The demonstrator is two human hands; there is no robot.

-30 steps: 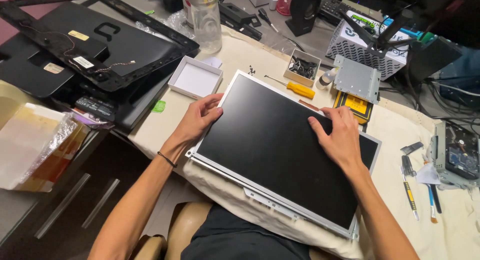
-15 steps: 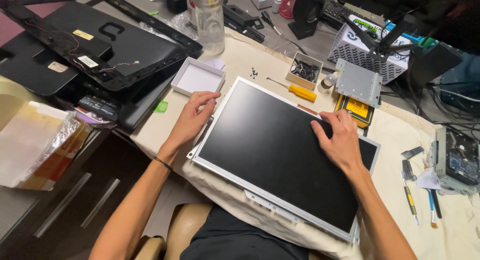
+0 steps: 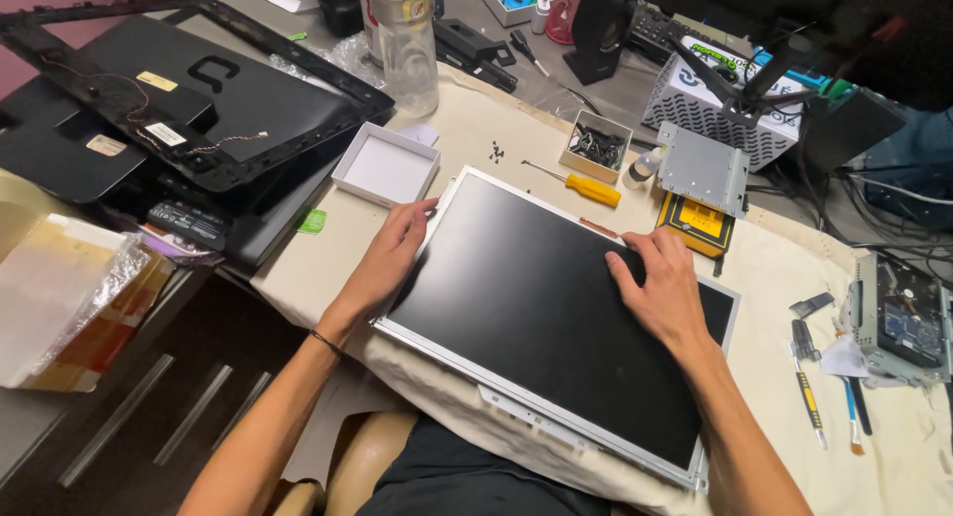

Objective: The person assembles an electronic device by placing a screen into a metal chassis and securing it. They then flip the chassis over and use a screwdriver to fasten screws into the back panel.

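Note:
A bare flat display panel point(image 3: 536, 308) with a silver metal frame lies screen-up on a cream cloth point(image 3: 774, 288) in front of me. My left hand point(image 3: 389, 260) grips its left edge, fingers curled over the frame near the top left corner. My right hand point(image 3: 660, 288) rests flat on the dark screen near the upper right, fingers spread toward the top edge. Just beyond the panel lies a yellow-handled screwdriver point(image 3: 586, 188).
A black monitor back cover and bezel point(image 3: 189, 99) are stacked at the left. An open white box point(image 3: 385, 165), a small box of screws point(image 3: 594, 145), a metal bracket point(image 3: 703, 167), a plastic bottle point(image 3: 405, 42), hand tools point(image 3: 819, 387) and a hard drive point(image 3: 901, 318) surround the panel.
My left hand has slid from the screen's surface out to the panel's left edge. The right hand has stayed on the upper right of the screen.

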